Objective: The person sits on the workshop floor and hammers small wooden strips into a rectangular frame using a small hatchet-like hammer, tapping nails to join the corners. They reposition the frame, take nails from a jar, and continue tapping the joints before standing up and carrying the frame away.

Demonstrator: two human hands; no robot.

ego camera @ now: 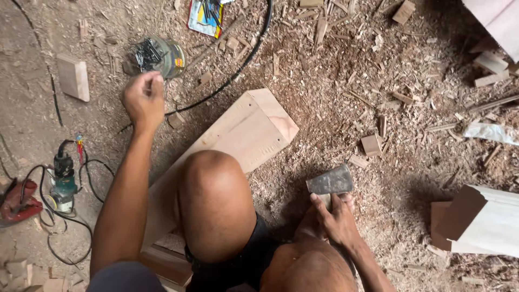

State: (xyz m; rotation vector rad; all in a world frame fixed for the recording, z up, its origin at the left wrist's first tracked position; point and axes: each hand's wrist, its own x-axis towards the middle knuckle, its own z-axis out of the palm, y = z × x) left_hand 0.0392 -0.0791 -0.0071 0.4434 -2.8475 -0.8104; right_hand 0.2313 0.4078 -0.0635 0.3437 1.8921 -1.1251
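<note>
My left hand [144, 99] reaches out over the dirt floor, fingers pinched together just below a round tin of dark nails [157, 56]; whether a nail is between the fingertips I cannot tell. My right hand [336, 216] grips the handle of a hammer, whose grey metal head [330, 181] points up just beyond the fingers. A pale wooden box-like piece [250, 127] lies on the ground under my bent knee [212, 186].
A black cable [238, 67] curves past the tin. A wood block [73, 77] lies at left, a power tool with cords [62, 184] lower left. Offcuts and shavings [373, 143] litter the floor. A white board piece [481, 219] stands at right.
</note>
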